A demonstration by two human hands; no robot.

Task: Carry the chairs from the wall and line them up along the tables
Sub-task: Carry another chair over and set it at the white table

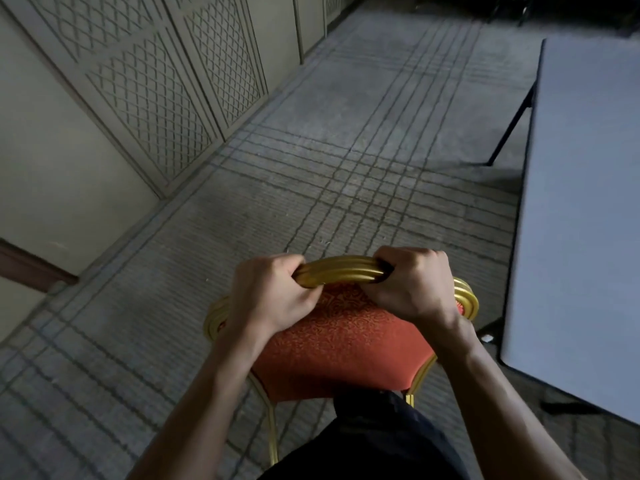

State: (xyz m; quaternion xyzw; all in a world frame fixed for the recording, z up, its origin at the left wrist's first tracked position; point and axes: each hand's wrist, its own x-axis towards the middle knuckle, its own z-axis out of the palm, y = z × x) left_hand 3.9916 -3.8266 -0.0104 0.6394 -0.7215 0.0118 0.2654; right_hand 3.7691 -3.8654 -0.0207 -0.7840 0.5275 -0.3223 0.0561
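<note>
- Gold ribbed tubing, the top rail (341,271) of the chair (346,344), is what both hands grip. The left hand (268,296) and the right hand (412,282) sit close together on it, fingers (410,259) curled tight over the rail.
- Below the fingers, the red patterned back pad and thin gold legs (273,431) drop toward the person's dark trousers. Whether the feet are off the carpet (346,150) cannot be told.
- Right of the right-hand fingers, near but not touching, stands a grey folding table (581,202) with a black leg (512,123). Left of the left-hand fingers, well apart, is the panelled wall (138,98).
- Progress, as a judgement: this chair is away from the wall and in hand beside the table, so it looks mid-carry — setting it down and squaring it to the table edge remains.
- No chair shows already placed along this table, and none waits at the visible stretch of wall — so how many are done or left cannot be judged.
- Writing: no brand, label or lettering can be read anywhere.
</note>
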